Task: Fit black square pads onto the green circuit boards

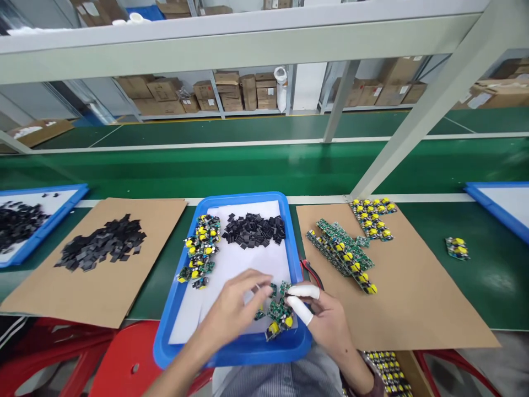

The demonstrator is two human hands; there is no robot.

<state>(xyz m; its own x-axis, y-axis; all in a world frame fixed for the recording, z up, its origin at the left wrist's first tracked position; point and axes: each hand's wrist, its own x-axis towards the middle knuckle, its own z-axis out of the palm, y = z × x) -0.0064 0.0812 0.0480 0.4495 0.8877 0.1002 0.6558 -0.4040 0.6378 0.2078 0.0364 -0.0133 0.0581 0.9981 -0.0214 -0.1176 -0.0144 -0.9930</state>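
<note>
My left hand (239,302) is over the front of a blue tray (161,344), with thumb and fingertips curled close together. A small green circuit board (273,290) shows right at those fingertips; whether they grip it is unclear. My right hand (326,317) wears white finger cots on two digits, which pinch at the edge of another small circuit board (284,287). Under both hands lie several green boards with yellow components (279,314). Further back in the tray are a pile of black rectangular pieces (254,230) and, at left, a row of yellow-topped boards (202,242).
Cardboard to the right (413,298) bears stacked board strips (343,253). Cardboard to the left (124,292) holds more black pieces (103,242). A slanted metal post (413,116) rises behind the right cardboard. A red stool (124,358) stands at front left.
</note>
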